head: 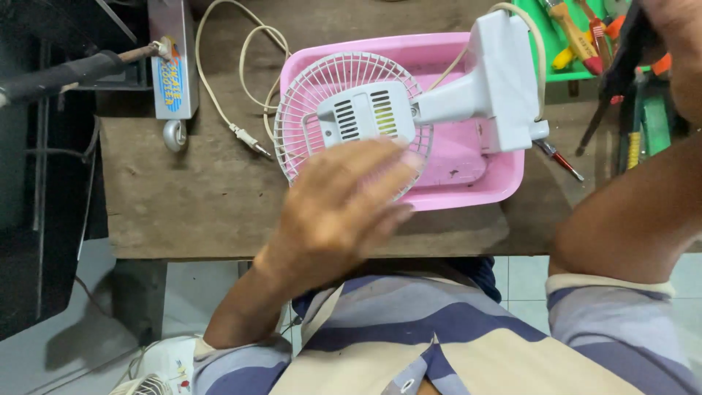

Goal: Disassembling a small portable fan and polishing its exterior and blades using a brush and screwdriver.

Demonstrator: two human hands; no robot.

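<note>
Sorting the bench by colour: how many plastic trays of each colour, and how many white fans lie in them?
Pink tray: 1
Green tray: 1
White fan in the pink tray, left hand at its grille: 1
Total: 3

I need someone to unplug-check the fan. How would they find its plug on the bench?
Start at the pink tray holding the white fan. Left of it, a cream cord loops over the wooden bench. The plug is its loose pronged end, lying unplugged.
</note>
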